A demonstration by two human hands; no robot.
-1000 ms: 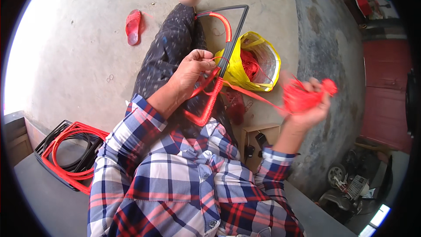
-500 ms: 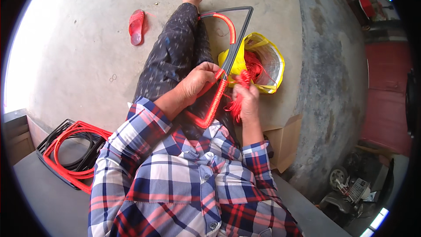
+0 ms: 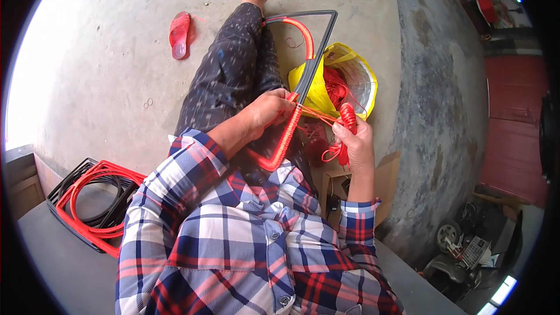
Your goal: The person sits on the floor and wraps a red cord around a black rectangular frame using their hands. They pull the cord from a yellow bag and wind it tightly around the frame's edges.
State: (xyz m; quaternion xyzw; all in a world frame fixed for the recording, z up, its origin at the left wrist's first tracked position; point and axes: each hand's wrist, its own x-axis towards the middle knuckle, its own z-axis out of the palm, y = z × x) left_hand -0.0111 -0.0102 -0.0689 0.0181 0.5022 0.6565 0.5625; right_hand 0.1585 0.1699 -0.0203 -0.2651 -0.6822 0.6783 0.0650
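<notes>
Frame (image 3: 314, 69): slim dark angular bars, partly bound in glossy, ridged red binding (image 3: 286, 141); positioned over the legs (image 3: 221, 64), a wrapped bar pinched in the left hand's (image 3: 270, 109) grip. Bundle (image 3: 348, 118): elongated, shiny red strand; clamped in the right hand's (image 3: 359, 141) grip, beside the frame, loose strands (image 3: 318, 114) linking both. Bag (image 3: 312, 90): yellow, pale-lined, open; contains tangled red strand (image 3: 334, 86). Carton (image 3: 388, 184): brown cardboard, open; dark articles (image 3: 333, 201) inside.

Slanting black frame (image 3: 305, 83), partly red-wrapped, with upright red cord bundle (image 3: 348, 118) alongside.
</notes>
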